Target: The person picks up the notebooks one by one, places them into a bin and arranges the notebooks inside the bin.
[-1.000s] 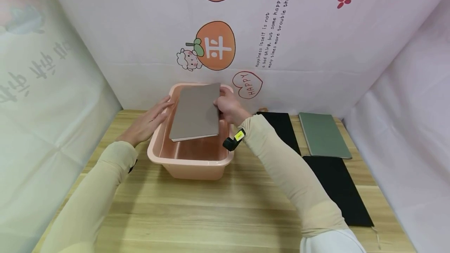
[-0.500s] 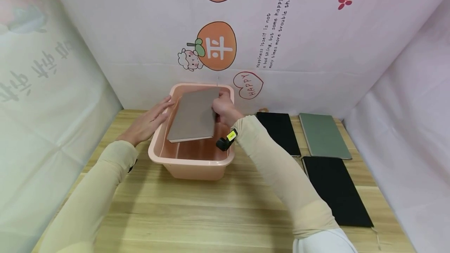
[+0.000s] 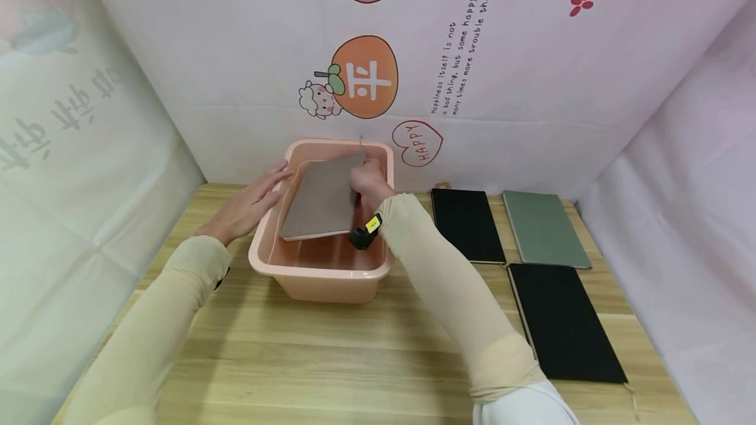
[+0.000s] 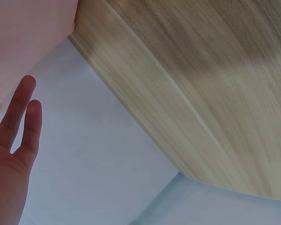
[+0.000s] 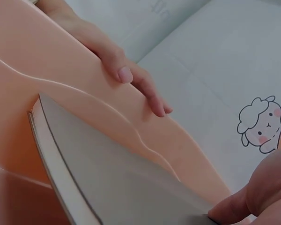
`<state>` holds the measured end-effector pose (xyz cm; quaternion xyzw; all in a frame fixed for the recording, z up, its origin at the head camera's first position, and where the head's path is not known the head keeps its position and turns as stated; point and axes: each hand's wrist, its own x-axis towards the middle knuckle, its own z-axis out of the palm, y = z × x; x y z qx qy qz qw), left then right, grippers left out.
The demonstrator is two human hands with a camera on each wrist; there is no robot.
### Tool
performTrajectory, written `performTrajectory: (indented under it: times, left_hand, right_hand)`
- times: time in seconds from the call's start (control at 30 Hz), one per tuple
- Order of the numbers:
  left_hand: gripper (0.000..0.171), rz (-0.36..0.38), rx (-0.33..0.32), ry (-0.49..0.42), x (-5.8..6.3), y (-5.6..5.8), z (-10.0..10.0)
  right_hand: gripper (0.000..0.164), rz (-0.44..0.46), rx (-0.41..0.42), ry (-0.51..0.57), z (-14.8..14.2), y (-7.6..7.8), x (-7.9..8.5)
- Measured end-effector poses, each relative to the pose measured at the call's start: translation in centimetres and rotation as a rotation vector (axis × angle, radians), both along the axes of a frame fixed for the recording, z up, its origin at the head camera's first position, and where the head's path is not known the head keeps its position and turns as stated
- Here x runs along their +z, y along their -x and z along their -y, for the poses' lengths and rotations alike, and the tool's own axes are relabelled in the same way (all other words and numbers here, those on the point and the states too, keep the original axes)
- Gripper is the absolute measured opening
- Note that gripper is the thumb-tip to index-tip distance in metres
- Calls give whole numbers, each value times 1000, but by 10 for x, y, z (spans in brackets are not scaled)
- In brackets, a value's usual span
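A grey-brown notebook point(image 3: 321, 195) is held tilted inside a pink plastic basin point(image 3: 331, 273). My right hand point(image 3: 371, 182) grips its right edge; in the right wrist view the thumb point(image 5: 232, 206) presses on the cover, and the other fingers are mostly hidden. White page edges point(image 5: 61, 164) show along one side of the notebook. On the basin's left rim lies my left hand point(image 3: 248, 205), its fingers fairly straight. The left wrist view shows two extended fingers of that hand point(image 4: 11, 154) beside the basin's outer wall point(image 4: 28, 33).
To the right of the basin lie a black notebook point(image 3: 466, 225), a green notebook point(image 3: 546, 228) and a larger black notebook point(image 3: 573, 320) with a ribbon. Wooden tabletop point(image 3: 331, 359) spreads in front. A printed white cloth point(image 3: 502, 84) rises behind, with cloth on both sides.
My right hand has moved left and slightly down, carrying the notebook lower into the basin. The left hand stays on the rim.
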<state>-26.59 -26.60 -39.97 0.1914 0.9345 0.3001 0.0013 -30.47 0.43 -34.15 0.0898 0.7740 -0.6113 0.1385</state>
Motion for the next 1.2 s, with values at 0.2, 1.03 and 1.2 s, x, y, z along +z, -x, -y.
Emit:
performTrajectory:
  times: [0.2, 1.03, 1.2]
  left_hand:
    - [52, 0, -3, 13, 1, 0, 1]
    - [53, -12, -11, 16, -1, 2, 1]
    - [53, -8, -8, 11, -1, 1, 1]
  right_hand:
    - [64, 25, -38, 38, 5, 2, -4]
    - [83, 90, -45, 13, 11, 4, -20]
    - [84, 76, -47, 23, 13, 5, -19]
